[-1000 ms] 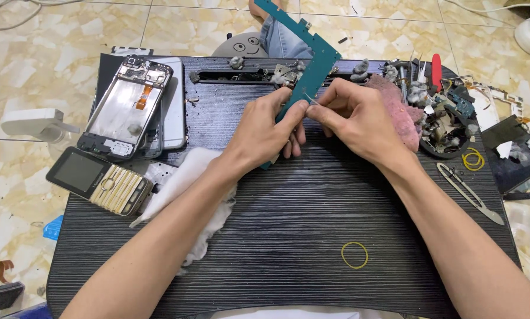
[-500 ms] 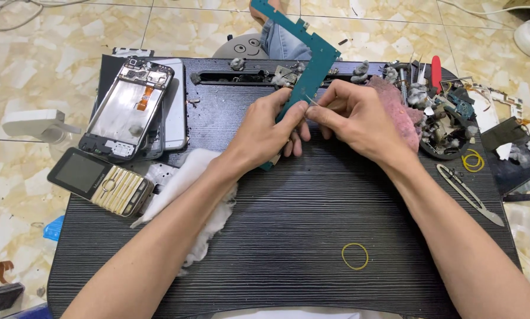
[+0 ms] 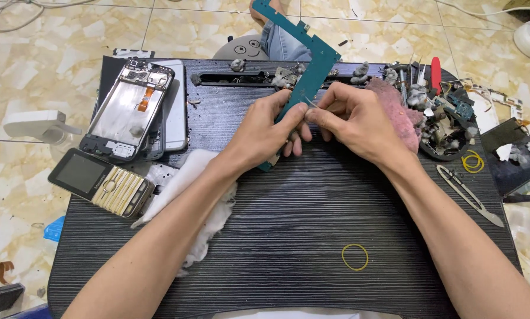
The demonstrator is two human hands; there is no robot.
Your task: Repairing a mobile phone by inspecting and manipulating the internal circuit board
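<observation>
1. Left hand (image 3: 265, 127) grips teal phone circuit board (image 3: 309, 65) upright, far-centre of black tray (image 3: 288, 236).
2. Right hand (image 3: 350, 121) pinches thin metal probe (image 3: 310, 103) against board edge.
3. Step looks like picking at board; next needs steady, fine tip control.

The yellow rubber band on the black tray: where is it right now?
In the head view, the yellow rubber band lies flat on the black tray, low and right of centre, just inside the right forearm, apart from both hands.

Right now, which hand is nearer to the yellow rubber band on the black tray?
Right. The right hand is above the yellow rubber band, almost in line with it; the left hand is farther off to its upper left.
</observation>
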